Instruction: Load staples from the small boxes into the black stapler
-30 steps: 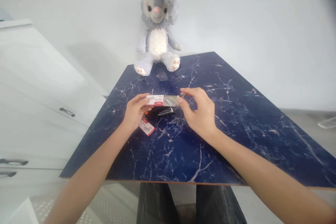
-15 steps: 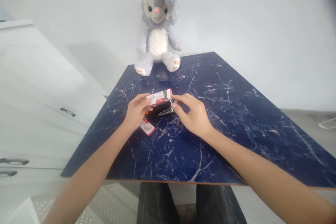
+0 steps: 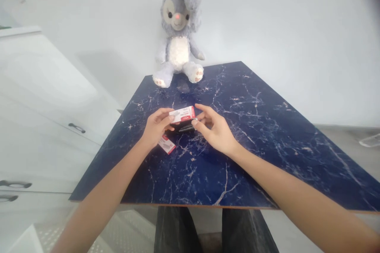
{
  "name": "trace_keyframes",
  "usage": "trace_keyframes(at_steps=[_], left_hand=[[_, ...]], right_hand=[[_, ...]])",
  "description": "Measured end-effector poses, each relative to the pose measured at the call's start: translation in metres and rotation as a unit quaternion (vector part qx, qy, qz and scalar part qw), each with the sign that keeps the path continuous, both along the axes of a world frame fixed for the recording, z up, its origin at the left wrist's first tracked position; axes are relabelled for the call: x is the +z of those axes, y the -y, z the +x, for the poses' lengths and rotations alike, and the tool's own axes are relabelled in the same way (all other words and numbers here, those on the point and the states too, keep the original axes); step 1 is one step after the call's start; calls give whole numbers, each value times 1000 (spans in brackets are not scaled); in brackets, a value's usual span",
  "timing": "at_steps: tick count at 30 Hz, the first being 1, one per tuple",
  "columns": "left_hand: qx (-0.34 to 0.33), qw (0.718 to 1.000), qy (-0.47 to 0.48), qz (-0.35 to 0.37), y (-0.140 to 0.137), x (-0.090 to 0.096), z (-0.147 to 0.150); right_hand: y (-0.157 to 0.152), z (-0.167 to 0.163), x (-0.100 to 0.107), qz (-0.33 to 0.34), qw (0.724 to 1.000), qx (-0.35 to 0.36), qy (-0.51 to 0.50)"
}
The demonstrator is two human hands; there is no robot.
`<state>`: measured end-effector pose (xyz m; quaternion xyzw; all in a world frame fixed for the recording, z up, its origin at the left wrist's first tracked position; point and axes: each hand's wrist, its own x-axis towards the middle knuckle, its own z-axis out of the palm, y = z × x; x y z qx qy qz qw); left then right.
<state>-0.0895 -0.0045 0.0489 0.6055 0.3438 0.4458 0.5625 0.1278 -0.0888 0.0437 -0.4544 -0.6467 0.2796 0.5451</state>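
Note:
My left hand (image 3: 157,127) is closed on a small white and red cardboard box (image 3: 183,114), thumb on its near side. Grey shapes like staples are printed on the box. At its right end is my right hand (image 3: 215,128), index finger stretched out, thumb and other fingers bent together. A pale bit shows at the right thumb tip, too small to name. Under the held box lies a black object with a silvery strip (image 3: 185,127), partly hidden; its kind is unclear. A second white and red box (image 3: 167,144) lies flat by my left wrist.
A dark blue marble-patterned table (image 3: 258,146) carries these things. At its far edge a grey plush rabbit (image 3: 179,47) sits against the white wall. White cabinets (image 3: 44,126) with dark handles stand along the left side.
The held box has tilted and sunk slightly, its printed face turning more toward me. Its right end, open with a grey inside showing before, now looks closed. My right fingers have bent inward.

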Motion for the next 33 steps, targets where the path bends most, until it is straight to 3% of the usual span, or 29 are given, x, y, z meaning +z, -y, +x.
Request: trace_keyframes(at_steps=[6, 17, 33], left_hand=[[6, 1000, -10, 1, -1, -2, 0], [-6, 1000, -24, 8, 0, -1, -1], [-33, 985, -140, 96, 1, 2, -7]], right_hand=[[1, 0, -1, 21, 997, 12, 80], [6, -3, 2, 40, 988, 56, 136], [6, -7, -6, -18, 986, 150, 70]])
